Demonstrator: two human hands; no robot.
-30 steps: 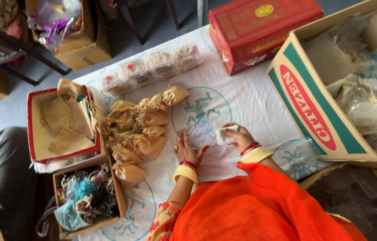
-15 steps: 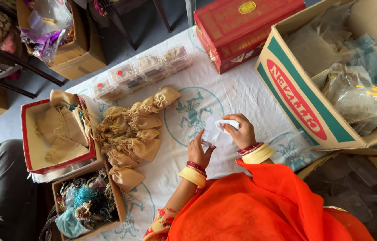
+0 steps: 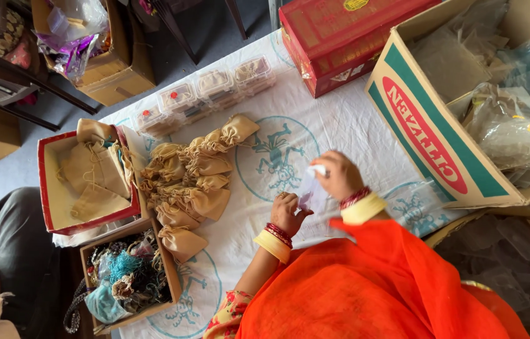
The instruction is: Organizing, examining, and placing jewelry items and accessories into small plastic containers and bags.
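Item in hand: small clear pouch [image 3: 310, 191], pinched between my left hand [image 3: 287, 213] and right hand [image 3: 338, 176] above the white cloth [image 3: 353, 125]. Step, as I judge: opening it. Tan drawstring bags [image 3: 193, 182] lie left.

I see tan drawstring pouches [image 3: 193, 188] left of my hands on a white cloth [image 3: 340, 125] printed with teal figures. Beyond them — a red box [image 3: 340, 37]; my sleeve [image 3: 365, 289] is orange.

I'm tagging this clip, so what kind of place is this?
Probably a small home packing workspace: a heap of tan drawstring pouches on a printed white cloth, open cardboard cartons of plastic bags, and a box of beaded jewellery.
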